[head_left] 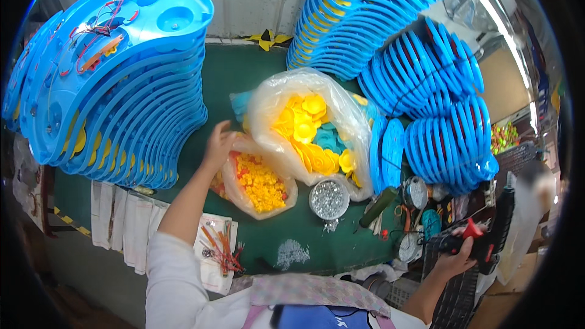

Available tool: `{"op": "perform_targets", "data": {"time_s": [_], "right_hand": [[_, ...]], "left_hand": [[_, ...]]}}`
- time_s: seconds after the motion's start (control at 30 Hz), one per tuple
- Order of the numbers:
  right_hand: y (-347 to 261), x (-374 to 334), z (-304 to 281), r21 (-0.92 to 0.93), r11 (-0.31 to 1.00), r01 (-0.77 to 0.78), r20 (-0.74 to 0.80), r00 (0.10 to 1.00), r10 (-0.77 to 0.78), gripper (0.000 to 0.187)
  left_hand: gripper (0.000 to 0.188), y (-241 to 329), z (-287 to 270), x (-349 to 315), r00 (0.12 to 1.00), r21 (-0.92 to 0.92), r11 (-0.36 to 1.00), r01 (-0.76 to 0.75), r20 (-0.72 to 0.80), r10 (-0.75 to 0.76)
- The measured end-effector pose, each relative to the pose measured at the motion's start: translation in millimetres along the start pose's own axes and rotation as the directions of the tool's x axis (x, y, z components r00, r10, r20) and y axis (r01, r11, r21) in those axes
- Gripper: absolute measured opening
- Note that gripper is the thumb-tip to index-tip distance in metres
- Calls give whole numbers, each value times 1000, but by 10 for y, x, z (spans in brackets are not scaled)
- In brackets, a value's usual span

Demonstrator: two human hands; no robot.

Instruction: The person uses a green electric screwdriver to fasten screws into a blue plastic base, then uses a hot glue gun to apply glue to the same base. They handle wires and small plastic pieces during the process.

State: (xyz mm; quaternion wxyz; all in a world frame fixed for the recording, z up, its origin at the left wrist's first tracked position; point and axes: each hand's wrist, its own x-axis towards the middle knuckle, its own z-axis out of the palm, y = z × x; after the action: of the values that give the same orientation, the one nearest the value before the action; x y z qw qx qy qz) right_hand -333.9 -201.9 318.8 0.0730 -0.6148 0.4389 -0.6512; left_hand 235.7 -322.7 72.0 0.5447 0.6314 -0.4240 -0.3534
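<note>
My left hand (218, 145) is at the upper left rim of a clear plastic bag (289, 202) filled with small yellow and red parts (259, 183). Its fingers look apart, with nothing visible in them. At the far right, my right hand (456, 263) is closed around a red and black power tool (469, 231), whose exact kind is hard to make out. Behind the small bag, a larger plastic bag (268, 106) holds yellow flower-shaped pieces (304, 125) and teal ones (329, 139). A round tub of silvery screws (329, 199) stands in front of it.
Tall stacks of blue plastic panels (146, 85) rise on the left, the top one carrying wires. More blue stacks (347, 18) stand at the back and right (448, 143). Loose screws (291, 254), wire bundles (222, 250) and a dark green cylinder (378, 207) lie along the green table's (256, 240) front.
</note>
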Motion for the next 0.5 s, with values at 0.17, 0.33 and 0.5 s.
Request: {"op": "perform_targets", "data": {"time_s": [0.17, 0.33, 0.5], "right_hand": [[-50, 7, 755, 167, 915, -367, 25, 929, 368, 49], [376, 32, 1135, -28, 878, -479, 262, 844, 469, 53], [815, 17, 1741, 93, 844, -527, 252, 833, 492, 59]], "left_hand": [[70, -565, 356, 1332, 984, 318, 945, 74, -179, -17], [82, -681, 960, 1643, 887, 475, 754, 454, -161, -433], [81, -840, 1954, 1418, 938, 480, 838, 260, 82, -338]]}}
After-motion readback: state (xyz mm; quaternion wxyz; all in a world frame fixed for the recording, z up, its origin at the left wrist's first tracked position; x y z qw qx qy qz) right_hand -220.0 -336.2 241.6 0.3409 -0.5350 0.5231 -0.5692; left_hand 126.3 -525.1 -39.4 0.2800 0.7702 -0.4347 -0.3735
